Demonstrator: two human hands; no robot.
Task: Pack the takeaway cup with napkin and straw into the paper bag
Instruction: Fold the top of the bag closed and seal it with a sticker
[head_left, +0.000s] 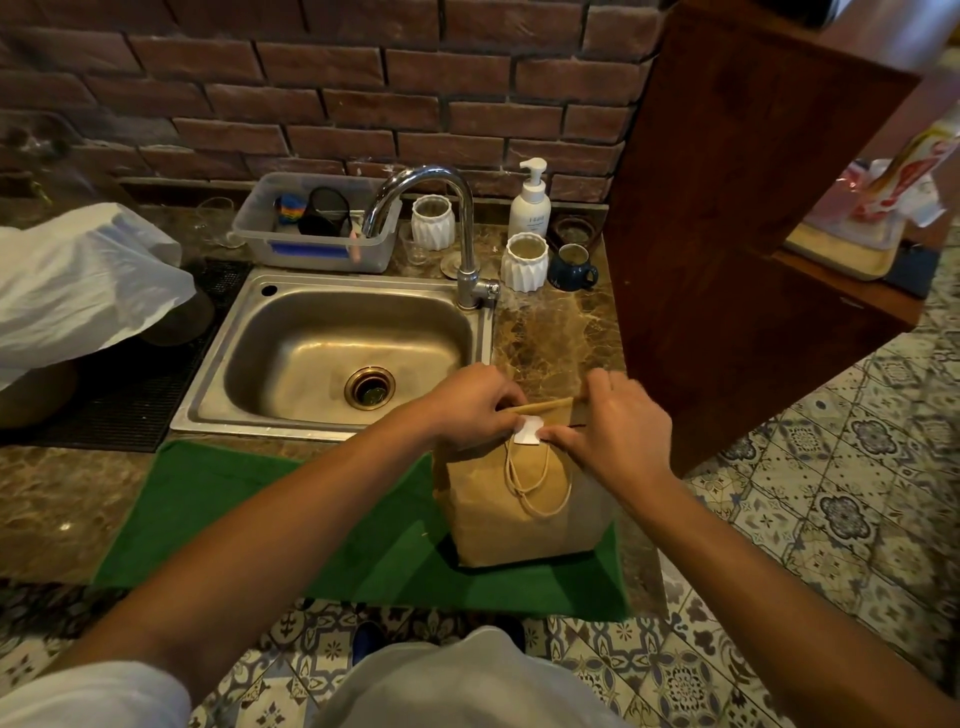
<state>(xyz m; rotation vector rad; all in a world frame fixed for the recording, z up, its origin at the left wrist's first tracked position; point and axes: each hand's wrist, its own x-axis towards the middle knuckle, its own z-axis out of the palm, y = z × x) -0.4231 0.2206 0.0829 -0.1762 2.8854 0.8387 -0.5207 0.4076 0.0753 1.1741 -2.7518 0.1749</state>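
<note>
A brown paper bag (519, 509) stands upright on a green cloth (270, 519) at the counter's front edge, its twine handles hanging down the near side. The bag's top is folded over. My left hand (467, 405) pinches the folded top at its left end. My right hand (613, 421) grips the top at its right end. A small white sticker (527, 430) sits on the fold between my two hands, and my fingertips touch it. The cup, napkin and straw are not visible; what is inside the bag is hidden.
A steel sink (332, 348) with a curved tap (467, 228) lies behind the bag to the left. White ribbed cups (524, 260), a blue mug (571, 265), a soap pump bottle (530, 202) and a plastic tub (317, 228) line the brick wall. A wooden cabinet (727, 234) rises at the right.
</note>
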